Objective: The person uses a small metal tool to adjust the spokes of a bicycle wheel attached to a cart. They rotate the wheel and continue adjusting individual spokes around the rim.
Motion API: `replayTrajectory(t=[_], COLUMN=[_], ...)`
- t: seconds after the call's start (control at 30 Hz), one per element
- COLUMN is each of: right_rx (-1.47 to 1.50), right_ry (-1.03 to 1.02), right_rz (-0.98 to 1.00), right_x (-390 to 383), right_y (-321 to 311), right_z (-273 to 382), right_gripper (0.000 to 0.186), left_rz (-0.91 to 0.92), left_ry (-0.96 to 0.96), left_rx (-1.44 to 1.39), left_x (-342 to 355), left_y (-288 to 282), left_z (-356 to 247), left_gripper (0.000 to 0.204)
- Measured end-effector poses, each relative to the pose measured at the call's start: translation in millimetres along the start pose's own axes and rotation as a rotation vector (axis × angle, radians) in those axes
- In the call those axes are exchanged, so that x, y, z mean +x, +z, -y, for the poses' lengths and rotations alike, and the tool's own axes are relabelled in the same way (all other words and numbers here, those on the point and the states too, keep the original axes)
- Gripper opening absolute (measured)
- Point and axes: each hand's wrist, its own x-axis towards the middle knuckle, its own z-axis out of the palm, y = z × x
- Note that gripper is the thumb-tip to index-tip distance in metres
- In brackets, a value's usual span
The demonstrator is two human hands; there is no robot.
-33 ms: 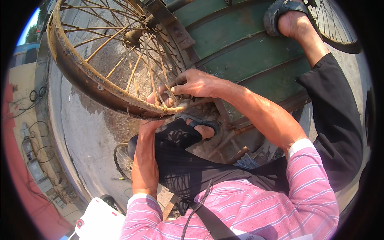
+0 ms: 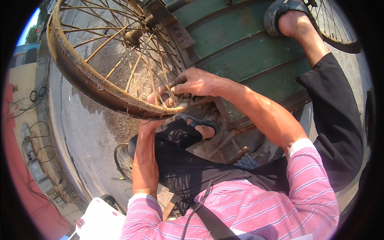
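Note:
A rusty spoked wheel (image 2: 103, 89) without a tyre fills the upper left, its rim caked with dirt. My left hand (image 2: 161, 97) comes up behind the lower rim. Its curled fingers show among the spokes, closed around a spoke close to the rim; the palm is hidden by the rim. From the right, my right hand (image 2: 195, 83) meets it there, thumb and forefinger pinched at a spoke (image 2: 163, 70) just above the left fingers. Anything small between those fingertips cannot be made out.
A green ribbed metal panel (image 2: 236, 44) with a rusty frame lies beside the wheel. My sandalled foot (image 2: 291, 22) rests against its far edge. Another wheel (image 2: 338, 34) stands at the upper right. A white object (image 2: 99, 219) is at the lower left, near cables (image 2: 38, 150) along the wall.

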Motion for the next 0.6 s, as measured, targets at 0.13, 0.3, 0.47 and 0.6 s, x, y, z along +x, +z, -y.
replayTrajectory(t=[0.13, 0.3, 0.47, 0.6], right_rx=[0.014, 0.078, 0.029, -0.041], right_ry=[-0.005, -0.054, -0.030, -0.026], right_rz=[-0.012, -0.095, -0.276, -0.435], right_x=[4, -5, -7, -4], right_y=[2, 14, 30, 40], right_z=[-6, 1, 0, -4], right_gripper=[0.052, 0.046, 0.047, 0.047], left_rz=[0.051, 0.042, -0.015, 0.030], left_ry=[-0.044, -0.083, -0.005, -0.106], left_rx=[0.207, 0.247, 0.267, -0.098], left_x=[0, -3, -5, 0], left_y=[-8, -18, -20, -25], left_z=[-5, -4, 12, 17], left_gripper=[0.055, 0.052, 0.053, 0.060])
